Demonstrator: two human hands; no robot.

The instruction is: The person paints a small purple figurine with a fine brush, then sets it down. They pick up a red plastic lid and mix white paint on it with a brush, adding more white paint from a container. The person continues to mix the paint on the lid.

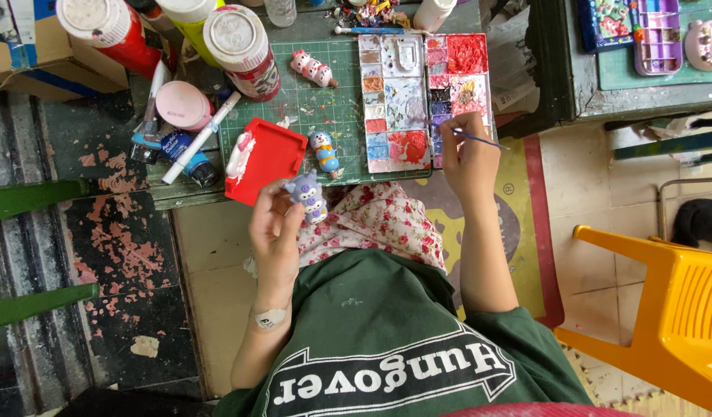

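Note:
My left hand (277,220) holds a small purple and white figurine (308,196) up in front of my lap. My right hand (466,150) grips a thin paintbrush (479,140) with a blue handle, its tip down at the purple wells of a paint palette (425,96). The palette has many square wells of red, blue, orange and grey paint. It lies on a green cutting mat (325,108).
On the mat lie a red tray (265,160), a blue and white figurine (323,150) and a pink striped figurine (313,69). Large paint bottles (244,50), a pink jar (182,104) and a white marker (201,137) stand left. A yellow plastic chair (665,316) is at the right.

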